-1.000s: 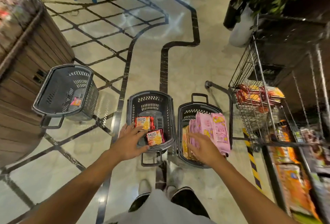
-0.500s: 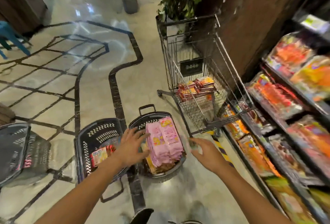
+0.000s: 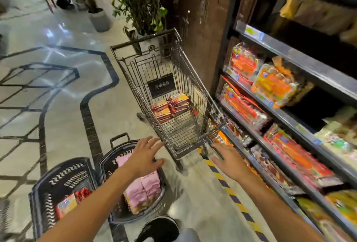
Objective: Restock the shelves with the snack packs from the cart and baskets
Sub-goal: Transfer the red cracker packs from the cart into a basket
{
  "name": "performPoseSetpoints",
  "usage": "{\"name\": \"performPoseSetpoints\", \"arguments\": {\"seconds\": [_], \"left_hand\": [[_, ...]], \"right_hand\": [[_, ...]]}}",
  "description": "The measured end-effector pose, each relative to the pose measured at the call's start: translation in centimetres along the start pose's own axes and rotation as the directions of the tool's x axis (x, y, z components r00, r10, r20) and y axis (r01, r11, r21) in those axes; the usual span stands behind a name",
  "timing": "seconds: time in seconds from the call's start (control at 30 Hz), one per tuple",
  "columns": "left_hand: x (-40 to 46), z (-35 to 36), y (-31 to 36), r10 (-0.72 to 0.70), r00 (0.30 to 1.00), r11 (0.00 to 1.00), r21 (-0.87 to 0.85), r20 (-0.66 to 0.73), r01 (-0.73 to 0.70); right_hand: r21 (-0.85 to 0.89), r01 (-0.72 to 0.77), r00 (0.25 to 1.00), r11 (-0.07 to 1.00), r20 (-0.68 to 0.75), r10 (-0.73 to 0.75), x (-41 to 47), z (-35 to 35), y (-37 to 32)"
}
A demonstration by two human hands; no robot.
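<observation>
Reaching with both empty, spread hands, left hand (image 3: 144,156) and right hand (image 3: 229,159), the red snack packs (image 3: 171,107) in the cart (image 3: 195,146) should be gripped from above.

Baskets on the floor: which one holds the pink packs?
The basket nearer the cart, under the left hand, holds pink packs; the other basket holds orange-and-red ones.

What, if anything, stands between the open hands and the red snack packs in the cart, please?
The cart's near wire end wall does: both the left hand and right hand hover low before it, while the red snack packs lie beyond, at the far end. Over the rim, nothing visible blocks.
</observation>
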State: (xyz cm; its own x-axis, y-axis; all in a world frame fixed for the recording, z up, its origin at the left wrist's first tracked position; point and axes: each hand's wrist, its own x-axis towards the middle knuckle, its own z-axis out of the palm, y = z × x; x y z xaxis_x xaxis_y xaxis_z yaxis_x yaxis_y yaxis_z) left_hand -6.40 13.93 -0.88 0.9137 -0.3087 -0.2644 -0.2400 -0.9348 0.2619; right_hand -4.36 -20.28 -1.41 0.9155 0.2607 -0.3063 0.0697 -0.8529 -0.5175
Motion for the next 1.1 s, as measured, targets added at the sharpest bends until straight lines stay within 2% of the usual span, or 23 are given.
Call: {"name": "performPoseSetpoints", "arguments": {"seconds": [0.2,0.57,0.73,1.1], "left_hand": [[5.4,-1.0,-1.5,-0.038,0.999,0.997,-0.068,-0.012,0.037],[18.2,-3.5,-7.8,-0.126,0.992,0.979,-0.155,0.023,0.128],[22.6,-3.9,-10.2,-0.197,0.979,0.960,-0.196,0.042,0.202],[31.4,-1.7,-14.8,-0.344,0.932,0.909,-0.209,0.113,0.360]], "right_hand": [[-0.014,0.039,0.997,0.999,0.060,-0.038,6.7,-2.0,-0.4],[-0.099,0.006,0.986,0.995,0.165,0.010,22.3,-6.2,-1.9],[-0.100,0.040,0.980,0.994,0.200,-0.019,27.9,-7.2,-2.4],[-0.088,0.031,0.917,0.996,0.400,0.007,45.2,-6.5,-2.1]]}}
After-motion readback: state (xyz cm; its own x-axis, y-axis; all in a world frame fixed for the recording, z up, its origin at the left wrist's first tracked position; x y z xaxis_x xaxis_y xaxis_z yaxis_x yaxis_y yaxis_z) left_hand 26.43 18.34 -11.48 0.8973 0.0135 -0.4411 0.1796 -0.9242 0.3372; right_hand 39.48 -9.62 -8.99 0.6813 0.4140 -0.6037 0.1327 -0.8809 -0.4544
